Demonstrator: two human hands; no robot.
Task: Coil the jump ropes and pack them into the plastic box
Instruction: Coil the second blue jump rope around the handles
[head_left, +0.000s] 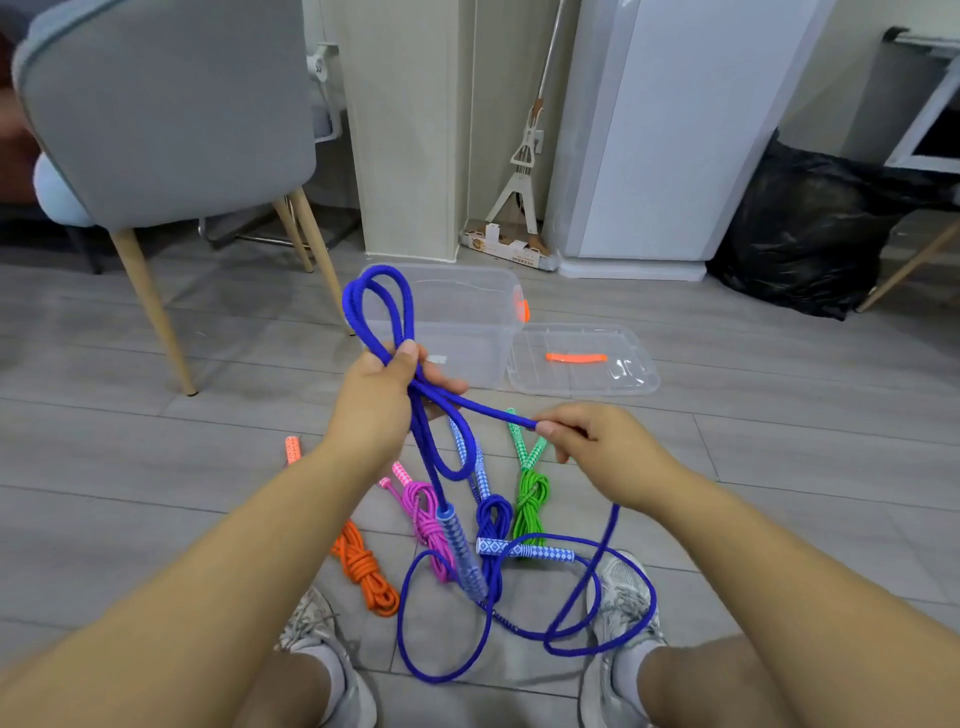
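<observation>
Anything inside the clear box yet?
No rope visible inside the plastic box; its walls look see-through. The left hand and its blue rope loops cover the near-left corner.

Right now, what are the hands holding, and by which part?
Both hold one blue jump rope. The left hand grips its gathered loops where they cross; the right hand pinches a stretch of cord.
</observation>
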